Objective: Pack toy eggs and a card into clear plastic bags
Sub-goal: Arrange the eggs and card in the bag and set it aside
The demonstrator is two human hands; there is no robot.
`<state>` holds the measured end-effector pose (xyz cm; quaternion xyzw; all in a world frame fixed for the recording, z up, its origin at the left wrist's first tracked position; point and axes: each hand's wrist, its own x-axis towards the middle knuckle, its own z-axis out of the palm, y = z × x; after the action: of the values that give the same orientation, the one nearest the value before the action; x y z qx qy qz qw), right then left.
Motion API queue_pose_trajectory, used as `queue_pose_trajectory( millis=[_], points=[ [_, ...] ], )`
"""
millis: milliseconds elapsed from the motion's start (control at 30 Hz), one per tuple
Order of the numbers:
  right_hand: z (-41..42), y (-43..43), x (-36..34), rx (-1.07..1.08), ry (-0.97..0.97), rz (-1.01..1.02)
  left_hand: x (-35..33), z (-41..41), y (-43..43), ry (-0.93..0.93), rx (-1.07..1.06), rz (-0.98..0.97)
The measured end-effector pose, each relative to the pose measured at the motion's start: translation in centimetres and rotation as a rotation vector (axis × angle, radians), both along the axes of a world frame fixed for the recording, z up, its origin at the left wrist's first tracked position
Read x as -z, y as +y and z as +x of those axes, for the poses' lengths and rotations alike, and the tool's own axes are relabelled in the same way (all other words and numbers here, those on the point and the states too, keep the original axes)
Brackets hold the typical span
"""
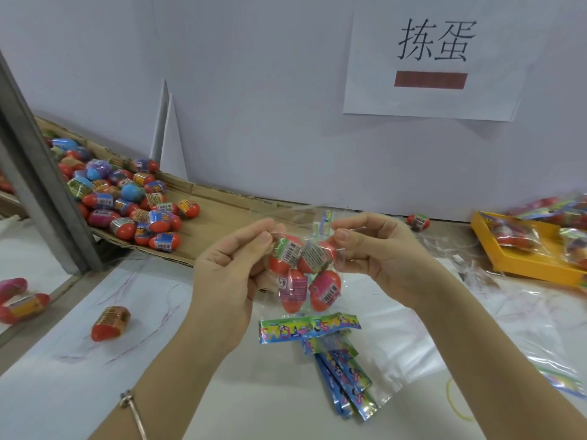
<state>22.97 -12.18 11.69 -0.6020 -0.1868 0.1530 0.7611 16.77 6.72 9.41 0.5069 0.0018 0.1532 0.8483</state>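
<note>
Fingers (263, 239) of the left hand (222, 271) and right hand (378, 249) are pinching the clear bag (298, 215) near its mouth, seemingly steadying it for closing. Four toy eggs (297, 289) are hanging just below them, and a card (327, 219) is sticking up above the right fingers.

Single head-worn wide-angle view, facing forward and down, close above the table (228, 408); left hand (222, 281) and right hand (378, 249) lie mid-frame, with the wall (254, 90) behind.
</note>
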Motion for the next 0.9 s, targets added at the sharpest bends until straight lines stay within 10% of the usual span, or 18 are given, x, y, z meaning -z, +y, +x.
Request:
queue_pose_trajectory(
  millis=[900],
  points=[
    [0.0, -1.3, -1.7, -0.099, -0.139, 0.009, -0.3, -0.7, 0.6, -0.167, 0.195, 0.218]
  ],
)
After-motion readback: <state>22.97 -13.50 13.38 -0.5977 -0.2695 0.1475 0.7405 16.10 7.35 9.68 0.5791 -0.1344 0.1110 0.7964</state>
